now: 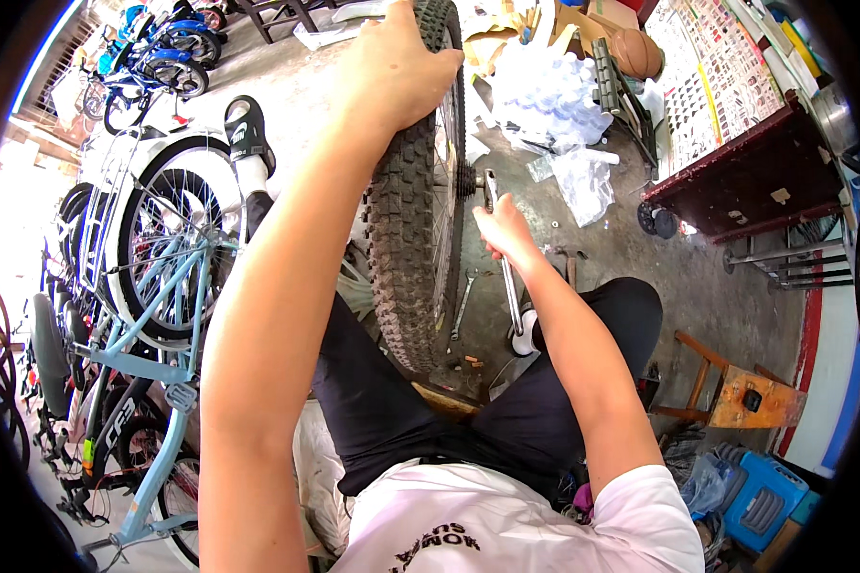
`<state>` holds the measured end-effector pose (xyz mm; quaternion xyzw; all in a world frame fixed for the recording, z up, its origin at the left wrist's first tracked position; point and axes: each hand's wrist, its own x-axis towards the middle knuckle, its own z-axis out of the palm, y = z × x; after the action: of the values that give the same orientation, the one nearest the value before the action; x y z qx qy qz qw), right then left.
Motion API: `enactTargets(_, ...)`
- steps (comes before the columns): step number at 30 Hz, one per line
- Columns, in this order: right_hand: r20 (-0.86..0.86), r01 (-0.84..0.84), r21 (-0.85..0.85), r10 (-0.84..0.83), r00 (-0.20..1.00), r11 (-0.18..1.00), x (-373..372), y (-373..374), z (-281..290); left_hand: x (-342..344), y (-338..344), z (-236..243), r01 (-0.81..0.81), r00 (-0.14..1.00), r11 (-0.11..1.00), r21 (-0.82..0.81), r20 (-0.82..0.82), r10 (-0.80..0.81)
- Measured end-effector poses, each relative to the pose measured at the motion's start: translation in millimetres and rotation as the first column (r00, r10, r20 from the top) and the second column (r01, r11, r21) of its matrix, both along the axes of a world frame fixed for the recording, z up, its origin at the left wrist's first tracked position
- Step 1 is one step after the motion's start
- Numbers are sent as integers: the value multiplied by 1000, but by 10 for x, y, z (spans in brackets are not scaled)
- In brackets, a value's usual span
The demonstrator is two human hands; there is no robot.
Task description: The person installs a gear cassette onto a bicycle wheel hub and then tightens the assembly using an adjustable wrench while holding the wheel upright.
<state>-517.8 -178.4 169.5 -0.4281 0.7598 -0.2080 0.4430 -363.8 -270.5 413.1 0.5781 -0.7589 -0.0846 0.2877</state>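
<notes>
My left hand [397,67] grips the knobby tyre of an upright bicycle wheel [400,239] near its top. At the wheel's right side, the dark cassette [466,181] shows at the hub. My right hand [502,226] is closed on a long silver wrench [508,286], whose upper end is at the hub beside the cassette. The wrench slants down toward my right shoe. A smaller spanner [462,306] lies on the floor beside the wheel, and a hammer [570,269] lies right of the wrench.
Several bicycles [167,277] crowd the left and upper left. Plastic bags [545,95], cardboard and a basketball [635,53] lie ahead to the right. A dark red cabinet [755,177] stands at the right, with a wooden stool [750,396] and blue case [766,497] nearer.
</notes>
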Motion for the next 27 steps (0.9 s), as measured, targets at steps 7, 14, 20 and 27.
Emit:
enactTargets(7,149,-98,32,92,985,995,-69,538,328,104,-169,-80,22,1000,1000,-4,-8,-22)
enactTargets(14,225,-103,57,88,970,993,-184,1063,638,71,-137,-36,-28,999,1000,-15,18,28)
enactTargets(20,412,-2,-3,3,911,1000,-256,1142,956,11,50,249,45,995,989,139,-98,-31)
enactTargets(27,354,-129,-49,138,925,990,-286,1242,1270,33,30,245,-5,1000,990,143,3,5)
